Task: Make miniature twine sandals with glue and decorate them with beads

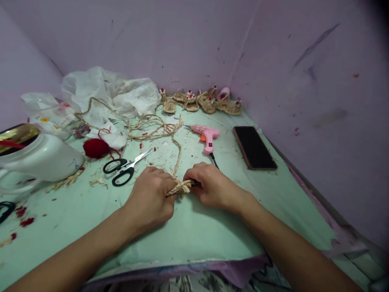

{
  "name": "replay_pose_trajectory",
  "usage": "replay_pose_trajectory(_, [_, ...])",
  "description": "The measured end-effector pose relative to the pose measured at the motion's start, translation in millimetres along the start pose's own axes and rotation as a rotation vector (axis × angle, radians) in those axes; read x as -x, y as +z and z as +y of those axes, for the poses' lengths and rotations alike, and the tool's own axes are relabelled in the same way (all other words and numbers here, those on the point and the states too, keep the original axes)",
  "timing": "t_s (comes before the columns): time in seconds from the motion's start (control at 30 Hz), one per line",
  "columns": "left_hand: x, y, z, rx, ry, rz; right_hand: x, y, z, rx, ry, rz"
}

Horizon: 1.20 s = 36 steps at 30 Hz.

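Straw braid (182, 187) in play, near middle of the bench (200, 235)!
Left hand (154, 194) curled snugly round it, right hand (214, 184) pinching a dark object (197, 183), too hidden to identify, at its end; looks like shaping or trimming, and the next move calls for a steady left hold.

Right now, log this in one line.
left hand: gripping braid; right hand: at braid; scissors: beside left hand; glue gun: beyond hands

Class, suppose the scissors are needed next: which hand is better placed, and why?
Likely the left hand: the scissors lie closer to it than to the right hand, though it grips braided cord.
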<state>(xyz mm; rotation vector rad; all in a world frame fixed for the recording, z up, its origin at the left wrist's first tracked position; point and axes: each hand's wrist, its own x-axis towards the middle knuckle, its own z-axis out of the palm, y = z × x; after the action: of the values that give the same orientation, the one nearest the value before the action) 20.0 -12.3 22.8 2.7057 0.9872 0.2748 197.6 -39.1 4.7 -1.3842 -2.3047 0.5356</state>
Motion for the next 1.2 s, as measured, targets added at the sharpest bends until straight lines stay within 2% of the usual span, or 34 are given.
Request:
replay_pose_trajectory(0.5, [-3.0, 0.1, -0.4, 0.037, -0.026, -0.045, 6.4, -4.7, 4.1, -0.15, 0.036, 0.065])
replay_pose_trajectory(1.03, [-3.7, 0.0, 3.1, -0.049, -0.034, -0.123, 3.9, -2.0, -1.1, -0.036, 0.006, 0.046])
replay_pose_trajectory(1.13, [-1.5, -7.7, 3.9, -0.013, -0.044, -0.131, 4.6, -1.8, -1.6, -0.098, 0.01, 0.066])
replay_pose_trajectory(1.2, [2.5, -20.2, 0.3, 0.103, -0.051, -0.146, 5.0, -2.5, -1.9, -0.15, -0.002, 0.094])
